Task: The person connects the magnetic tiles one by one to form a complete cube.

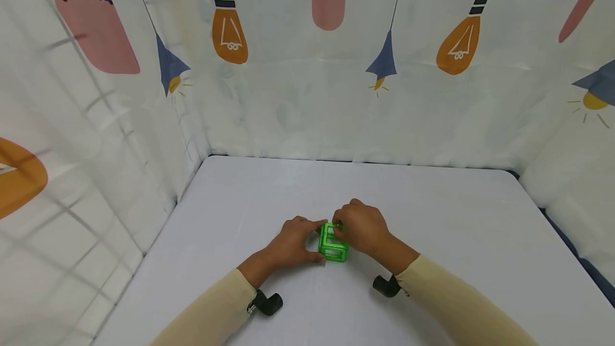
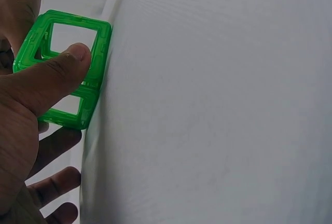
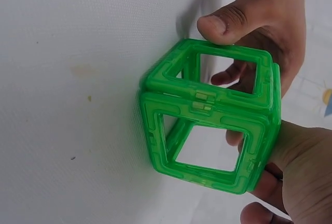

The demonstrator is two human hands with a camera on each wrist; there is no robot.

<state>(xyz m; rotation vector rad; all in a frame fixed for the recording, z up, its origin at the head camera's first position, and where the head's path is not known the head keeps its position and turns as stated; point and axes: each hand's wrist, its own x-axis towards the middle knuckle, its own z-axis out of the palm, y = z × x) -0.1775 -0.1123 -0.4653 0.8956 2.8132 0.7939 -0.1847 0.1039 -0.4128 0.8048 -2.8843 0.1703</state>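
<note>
A green cube of see-through magnetic tiles (image 1: 333,258) stands on the white table, its square frames joined along their edges in the right wrist view. From the left, my left hand (image 1: 294,242) grips it, thumb on the near side and fingers round the far side. The thumb (image 2: 78,55) lies across one green frame (image 2: 102,47) in the left wrist view. My right hand (image 1: 362,227) reaches over from the right, fingers curled on the top tile at its far right edge. In the right wrist view, part of that hand (image 3: 314,167) is behind the cube (image 3: 205,105).
The white table (image 1: 432,202) spreads out on all sides of the hands. White cloth walls (image 1: 298,105) with printed lamps and bulbs enclose it at the back and sides. A small black wrist camera (image 1: 269,304) sits at the left cuff, another (image 1: 386,286) at the right.
</note>
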